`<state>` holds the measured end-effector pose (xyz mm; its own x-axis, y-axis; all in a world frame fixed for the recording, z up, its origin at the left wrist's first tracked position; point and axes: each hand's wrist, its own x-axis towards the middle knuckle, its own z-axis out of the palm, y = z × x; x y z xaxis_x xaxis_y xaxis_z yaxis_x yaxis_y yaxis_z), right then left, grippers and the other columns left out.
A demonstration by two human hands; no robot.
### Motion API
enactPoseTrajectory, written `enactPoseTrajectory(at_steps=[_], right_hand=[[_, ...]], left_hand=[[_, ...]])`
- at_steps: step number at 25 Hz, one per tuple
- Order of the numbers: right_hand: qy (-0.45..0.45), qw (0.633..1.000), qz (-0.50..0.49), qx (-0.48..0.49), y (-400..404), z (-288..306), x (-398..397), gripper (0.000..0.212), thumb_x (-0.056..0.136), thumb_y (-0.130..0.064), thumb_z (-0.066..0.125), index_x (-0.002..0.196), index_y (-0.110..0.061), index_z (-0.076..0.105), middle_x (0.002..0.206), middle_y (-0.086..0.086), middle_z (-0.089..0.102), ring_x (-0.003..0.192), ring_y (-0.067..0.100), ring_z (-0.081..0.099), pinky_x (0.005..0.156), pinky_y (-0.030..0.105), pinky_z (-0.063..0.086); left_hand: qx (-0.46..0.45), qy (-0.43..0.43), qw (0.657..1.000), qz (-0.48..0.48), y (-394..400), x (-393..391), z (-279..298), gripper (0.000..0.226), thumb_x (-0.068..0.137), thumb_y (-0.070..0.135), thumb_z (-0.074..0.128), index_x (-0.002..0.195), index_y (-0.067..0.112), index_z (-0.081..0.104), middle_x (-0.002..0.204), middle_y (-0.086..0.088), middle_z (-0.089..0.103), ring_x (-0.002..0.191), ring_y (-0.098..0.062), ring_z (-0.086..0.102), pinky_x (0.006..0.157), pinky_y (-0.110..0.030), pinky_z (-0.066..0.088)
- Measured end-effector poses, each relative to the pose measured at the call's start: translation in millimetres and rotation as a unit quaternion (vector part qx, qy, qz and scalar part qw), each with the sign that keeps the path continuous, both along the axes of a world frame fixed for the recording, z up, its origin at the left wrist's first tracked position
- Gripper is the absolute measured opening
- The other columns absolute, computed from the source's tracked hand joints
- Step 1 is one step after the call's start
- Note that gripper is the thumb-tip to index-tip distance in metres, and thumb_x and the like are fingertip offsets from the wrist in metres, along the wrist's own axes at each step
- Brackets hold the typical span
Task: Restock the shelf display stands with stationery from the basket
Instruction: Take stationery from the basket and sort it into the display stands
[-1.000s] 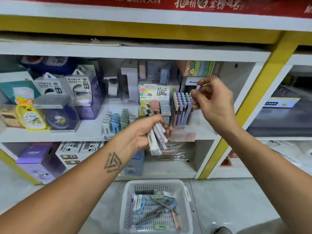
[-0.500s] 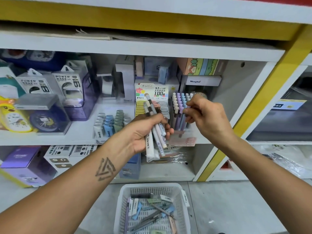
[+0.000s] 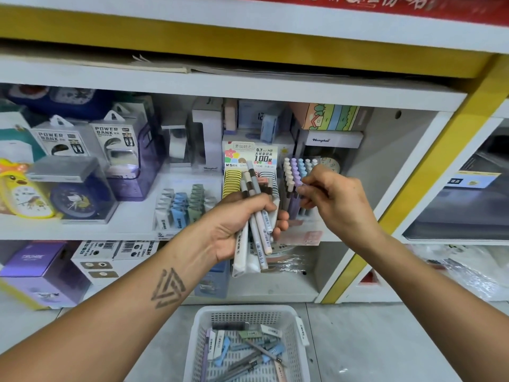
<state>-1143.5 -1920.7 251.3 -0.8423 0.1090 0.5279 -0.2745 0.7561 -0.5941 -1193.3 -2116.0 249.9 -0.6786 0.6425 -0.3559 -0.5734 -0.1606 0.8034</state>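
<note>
roughly midway, i'd judge: the left hand [image 3: 234,224] grips a bundle of pens [image 3: 257,230] at frame centre, the right hand [image 3: 333,199] pinches one pen at the part-filled pen stand [image 3: 298,188], and more stationery waits in the basket [image 3: 298,351] below.

White shelf [image 3: 132,230], pen stand [image 3: 298,188], clocks [image 3: 74,199]

Both forearms are bare with no sleeves, watch or rings in view, the left forearm [image 3: 132,301] bearing a dark tattoo [image 3: 167,288] of nested, interlocking triangle outlines just below the wrist, the right forearm [image 3: 429,279] unmarked.
</note>
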Motion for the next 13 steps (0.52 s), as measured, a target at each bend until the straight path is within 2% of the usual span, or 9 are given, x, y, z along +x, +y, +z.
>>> enactPoseTrajectory(at_steps=[3, 5, 7, 8, 10, 12, 13], right_hand=[[-0.027, 0.999, -0.002, 0.039, 1, -5, -2, 0.012, 0.093, -0.006, 0.066, 0.084, -0.004, 0.06, 0.071, 0.005, 0.068, 0.065, 0.014, 0.069, 0.063, 0.034, 0.056], [-0.023, 0.991, -0.028, 0.132, 2, -7, -3, 0.012, 0.095, -0.014, 0.065, 0.087, -0.005, 0.067, 0.077, 0.007, 0.07, 0.073, 0.024, 0.068, 0.067, 0.04, 0.054], [-0.023, 0.978, -0.063, 0.198, 1, 0, -4, 0.018, 0.098, -0.024, 0.061, 0.096, -0.011, 0.074, 0.09, 0.004, 0.07, 0.083, 0.023, 0.064, 0.072, 0.038, 0.052], [-0.02, 0.981, -0.08, 0.178, -2, 5, -3, 0.02, 0.098, -0.028, 0.06, 0.098, -0.016, 0.075, 0.091, 0.001, 0.068, 0.082, 0.019, 0.062, 0.072, 0.034, 0.051], [-0.05, 0.996, -0.072, 0.027, -8, 17, -2, 0.021, 0.096, -0.036, 0.062, 0.09, -0.021, 0.075, 0.081, -0.004, 0.067, 0.07, 0.008, 0.058, 0.062, 0.024, 0.044], [-0.167, 0.976, -0.004, -0.144, -17, 27, 3, 0.029, 0.09, -0.044, 0.069, 0.08, -0.018, 0.074, 0.066, -0.003, 0.065, 0.057, 0.004, 0.053, 0.05, 0.019, 0.039], [-0.229, 0.957, 0.023, -0.179, -22, 29, 5, 0.029, 0.086, -0.045, 0.073, 0.081, -0.016, 0.075, 0.064, -0.003, 0.065, 0.055, 0.004, 0.053, 0.047, 0.018, 0.038]], left_hand=[[0.014, -0.004, 1.0, 0.001, -1, -1, -1, 0.012, 0.086, -0.001, 0.06, 0.097, -0.005, 0.064, 0.089, -0.025, 0.071, 0.067, -0.027, 0.07, 0.052, -0.029, 0.056], [0.016, -0.003, 1.0, -0.009, -2, -2, -2, 0.018, 0.085, -0.001, 0.061, 0.102, -0.004, 0.064, 0.088, -0.023, 0.072, 0.067, -0.026, 0.07, 0.052, -0.029, 0.056], [0.016, 0.002, 1.0, -0.019, -4, -3, -4, 0.022, 0.082, -0.002, 0.063, 0.105, -0.002, 0.065, 0.088, -0.021, 0.071, 0.068, -0.026, 0.07, 0.053, -0.029, 0.055], [0.015, 0.007, 1.0, -0.024, -4, -3, -4, 0.023, 0.081, -0.002, 0.064, 0.104, -0.001, 0.066, 0.089, -0.021, 0.071, 0.068, -0.026, 0.069, 0.053, -0.029, 0.055], [0.012, 0.022, 0.999, -0.031, -4, -2, -5, 0.02, 0.079, -0.002, 0.065, 0.099, -0.002, 0.07, 0.091, -0.023, 0.071, 0.07, -0.028, 0.069, 0.053, -0.03, 0.055], [0.016, 0.033, 0.999, -0.034, -3, -1, -4, 0.015, 0.081, -0.002, 0.064, 0.091, -0.003, 0.074, 0.093, -0.026, 0.071, 0.073, -0.03, 0.071, 0.054, -0.03, 0.055], [0.015, 0.036, 0.999, -0.036, -3, -1, -4, 0.016, 0.082, -0.003, 0.063, 0.092, -0.003, 0.075, 0.095, -0.027, 0.071, 0.075, -0.031, 0.072, 0.054, -0.03, 0.056]])
